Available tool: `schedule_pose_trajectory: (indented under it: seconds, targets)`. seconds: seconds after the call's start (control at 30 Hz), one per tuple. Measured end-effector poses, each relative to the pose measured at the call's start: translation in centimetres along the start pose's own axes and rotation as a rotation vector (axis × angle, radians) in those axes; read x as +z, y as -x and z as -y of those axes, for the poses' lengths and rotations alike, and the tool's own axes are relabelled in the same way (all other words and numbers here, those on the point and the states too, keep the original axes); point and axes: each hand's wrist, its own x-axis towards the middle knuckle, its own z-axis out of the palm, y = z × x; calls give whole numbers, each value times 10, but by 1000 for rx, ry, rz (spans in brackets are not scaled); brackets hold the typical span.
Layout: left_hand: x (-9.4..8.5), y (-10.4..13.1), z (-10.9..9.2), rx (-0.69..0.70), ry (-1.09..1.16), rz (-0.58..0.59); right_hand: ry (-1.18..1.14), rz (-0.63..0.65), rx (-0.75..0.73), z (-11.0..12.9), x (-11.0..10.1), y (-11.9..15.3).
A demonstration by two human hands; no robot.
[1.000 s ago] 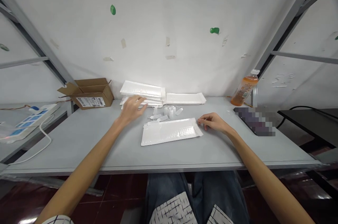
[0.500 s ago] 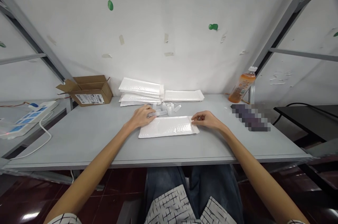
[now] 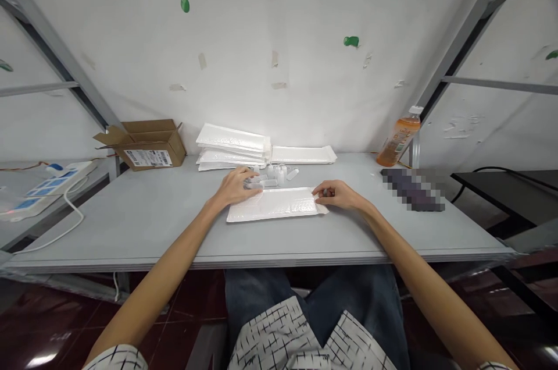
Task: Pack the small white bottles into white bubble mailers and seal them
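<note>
A white bubble mailer (image 3: 274,205) lies flat on the table in front of me. My right hand (image 3: 339,194) is at its right end, fingers and thumb closed on the opening's edge by the flap. At the upper left corner of the mailer is my left hand (image 3: 236,186), with thumb and fingers around a small clear plastic bottle (image 3: 253,181). The fingers partly hide that bottle. Just beyond the mailer, several similar small bottles (image 3: 280,175) stand or lie in a loose group.
Behind the bottles are a stack of white mailers (image 3: 233,140) and a flatter pile of mailers (image 3: 304,154). An open cardboard box (image 3: 154,149) sits at the back left, and a drink bottle (image 3: 399,140) at the back right. A blurred dark object (image 3: 412,189) lies at right; a power strip (image 3: 50,187) is far left.
My left fingers have drawn in around the small bottle at the mailer's corner. My right fingers have shifted slightly left over the mailer's edge. The view has tilted a little.
</note>
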Motion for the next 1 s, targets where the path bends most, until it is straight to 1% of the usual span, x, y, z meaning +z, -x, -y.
schedule_pose_trajectory:
  seconds: [0.1,0.17,0.2,0.27,0.3,0.37,0.4,0.47,0.57,0.67,0.83,0.9,0.93,1.0]
  targets:
    - [-9,0,-12,55,24,-66,29,19,-18,2,3,1]
    - [-16,2,-30,149,0,-94,54,18,-17,4,5,2]
    - [-18,5,-41,208,-24,-90,71,12,-13,5,6,2]
    - [-16,12,-64,331,-83,-15,102,-14,-11,7,8,2]
    - [-13,17,-75,373,-113,25,108,-30,-16,8,9,3]
    - [-2,28,-91,428,-150,136,87,-58,-39,9,9,3]
    - [5,33,-96,439,-156,188,67,-62,-52,9,10,3]
    - [17,41,-98,433,-151,250,27,-35,-76,11,11,3]
    - [28,46,-95,416,-133,249,-38,70,-107,16,15,3]
    - [30,45,-93,415,-112,230,-123,137,-126,23,22,3]
    - [31,43,-100,368,-46,148,-244,150,-102,38,31,5]
    - [32,44,-101,327,-13,100,-284,126,-63,43,28,8]
    - [32,45,-101,314,5,70,-306,83,-49,45,25,9]
    - [32,46,-98,306,51,-3,-358,-70,-55,48,17,12]
